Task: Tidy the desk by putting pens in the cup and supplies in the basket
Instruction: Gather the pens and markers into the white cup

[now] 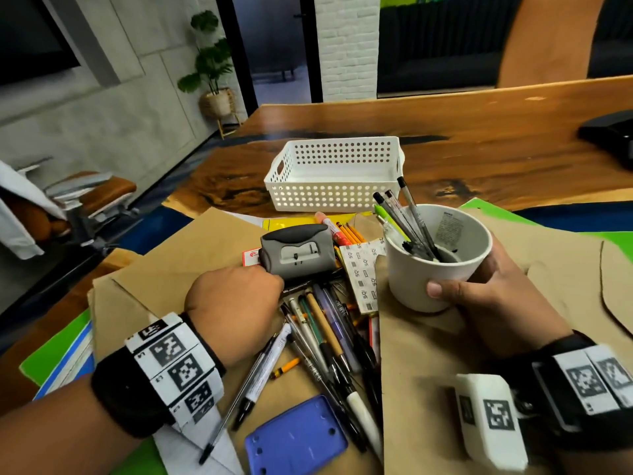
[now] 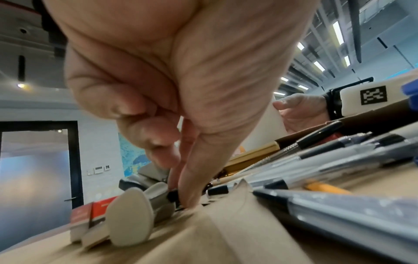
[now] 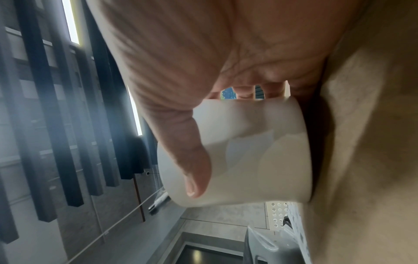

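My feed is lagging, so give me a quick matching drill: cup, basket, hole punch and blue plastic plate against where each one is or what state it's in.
1. cup
2. basket
3. hole punch
4. blue plastic plate

A. nothing visible inside, far side of the pile
B. nearest the camera, flat on the brown paper
C. held by the right hand, pens inside
D. just beyond the left hand

Pairs: 1-C, 2-A, 3-D, 4-B

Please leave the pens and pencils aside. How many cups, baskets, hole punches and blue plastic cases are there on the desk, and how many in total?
White cup: 1
White basket: 1
Grey hole punch: 1
Blue plastic case: 1
Total: 4
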Demonstrator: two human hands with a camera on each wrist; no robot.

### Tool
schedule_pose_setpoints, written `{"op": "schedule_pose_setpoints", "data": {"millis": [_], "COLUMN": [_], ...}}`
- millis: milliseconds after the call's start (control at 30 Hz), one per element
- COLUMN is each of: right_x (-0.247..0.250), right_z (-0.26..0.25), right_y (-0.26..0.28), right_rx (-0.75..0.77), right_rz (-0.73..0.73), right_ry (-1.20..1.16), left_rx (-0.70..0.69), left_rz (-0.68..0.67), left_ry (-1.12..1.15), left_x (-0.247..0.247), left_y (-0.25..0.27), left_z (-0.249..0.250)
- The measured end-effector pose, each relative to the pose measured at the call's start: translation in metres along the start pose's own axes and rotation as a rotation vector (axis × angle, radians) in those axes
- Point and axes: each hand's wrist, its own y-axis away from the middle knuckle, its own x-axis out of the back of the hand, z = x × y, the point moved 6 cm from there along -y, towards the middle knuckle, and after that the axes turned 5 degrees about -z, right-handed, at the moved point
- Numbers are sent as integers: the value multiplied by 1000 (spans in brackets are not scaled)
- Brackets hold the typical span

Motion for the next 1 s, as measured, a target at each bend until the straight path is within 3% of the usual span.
{"op": "schedule_pose_setpoints", "data": {"millis": [100,200,367,433,533,667,767,900,1000], "right_x": [0,1,1,1,0,0,0,1,3], "right_z": [0,-1,-1,-1,-1,-1,0,0,1], "right_y": [0,1,1,1,1,2,1,0,-1], "right_rx": [4,11,7,7,7,12,15,17,9], "right_rz": [-1,10,6,6,6,2,-6,-1,4], "right_ry": [5,5,13,15,13,15,14,-1,16], "left_rx": [-24,-43,-57,-113,-194,-303,-365,-316,-236], "left_rz": [56,149,558,630,565,355,238,263,193], "left_ry": [79,384,920,1023,1026,825,805,984,877], "left_x": [14,48,123,139,147,142,129,117,97], "left_y": [1,7,26,27,18,3,-9,-10,-7], "left_z": [-8,-24,-51,-48,-28,21,42,24,3]}}
